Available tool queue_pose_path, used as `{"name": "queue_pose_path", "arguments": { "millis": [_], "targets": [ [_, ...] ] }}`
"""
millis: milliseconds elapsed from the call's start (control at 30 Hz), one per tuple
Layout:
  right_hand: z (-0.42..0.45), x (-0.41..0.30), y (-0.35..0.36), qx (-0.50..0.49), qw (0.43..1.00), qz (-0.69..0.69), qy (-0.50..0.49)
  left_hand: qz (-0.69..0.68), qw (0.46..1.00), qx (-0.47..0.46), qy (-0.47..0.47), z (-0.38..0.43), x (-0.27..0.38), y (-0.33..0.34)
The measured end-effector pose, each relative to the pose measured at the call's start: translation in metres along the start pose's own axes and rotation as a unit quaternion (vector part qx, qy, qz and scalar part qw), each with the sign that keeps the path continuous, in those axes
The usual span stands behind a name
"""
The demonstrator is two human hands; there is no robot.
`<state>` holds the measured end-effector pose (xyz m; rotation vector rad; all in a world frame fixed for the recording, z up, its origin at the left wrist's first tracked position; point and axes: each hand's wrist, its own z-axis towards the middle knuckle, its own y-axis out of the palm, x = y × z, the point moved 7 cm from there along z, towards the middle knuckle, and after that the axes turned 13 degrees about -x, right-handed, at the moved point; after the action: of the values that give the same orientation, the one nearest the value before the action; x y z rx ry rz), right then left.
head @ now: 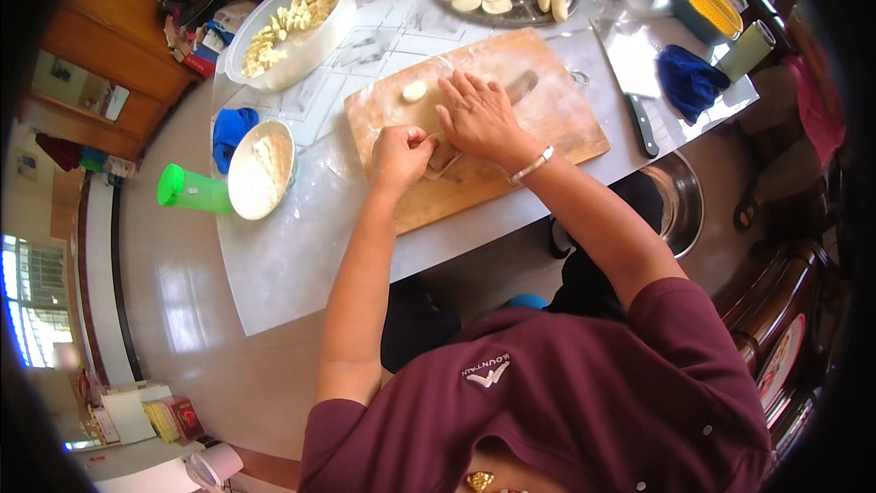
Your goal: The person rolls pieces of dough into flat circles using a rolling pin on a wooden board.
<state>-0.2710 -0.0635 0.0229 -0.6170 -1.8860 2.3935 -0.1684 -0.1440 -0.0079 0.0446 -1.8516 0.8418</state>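
Observation:
My right hand [478, 111] lies flat across a short wooden rolling pin [524, 87], whose far end shows past the fingers. The palm hides the pin's middle. At the pin's near end, my left hand [402, 154] pinches the edge of a thin dough round [438, 170], partly covered by the pin and fingers. Both hands work over a floured wooden cutting board [568, 124]. A small pale dough piece [414, 91] sits on the board, just beyond my left hand.
Left stand a flour bowl [248, 181], a green-lidded container [195, 190] and a translucent tub [335, 31] of dough pieces. A steel tray [448, 12] with dough rounds and two dough rolls is behind. A cleaver [640, 123], handle over the table edge, and a blue cloth [690, 82] lie right.

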Motion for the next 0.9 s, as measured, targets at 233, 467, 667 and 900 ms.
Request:
{"name": "queue_pose_path", "arguments": {
  "millis": [233, 467, 667, 900],
  "targets": [
    [-0.064, 0.009, -0.031, 0.001, 0.982, 0.044, -0.185, -0.091, 0.994, 0.008, 0.055, -0.011, -0.006, -0.005],
    [-0.053, 0.023, -0.036, -0.038, 0.977, 0.108, -0.178, -0.268, 0.963, -0.017, -0.004, 0.022, 0.031, -0.015],
    [-0.036, 0.024, -0.028, 0.009, 0.978, 0.139, -0.152, -0.256, 0.965, -0.05, 0.001, 0.125, 0.07, -0.019],
    [-0.035, 0.029, -0.024, -0.003, 0.975, 0.149, -0.167, -0.276, 0.961, 0.004, 0.004, 0.25, 0.124, 0.013]
  ]
}}
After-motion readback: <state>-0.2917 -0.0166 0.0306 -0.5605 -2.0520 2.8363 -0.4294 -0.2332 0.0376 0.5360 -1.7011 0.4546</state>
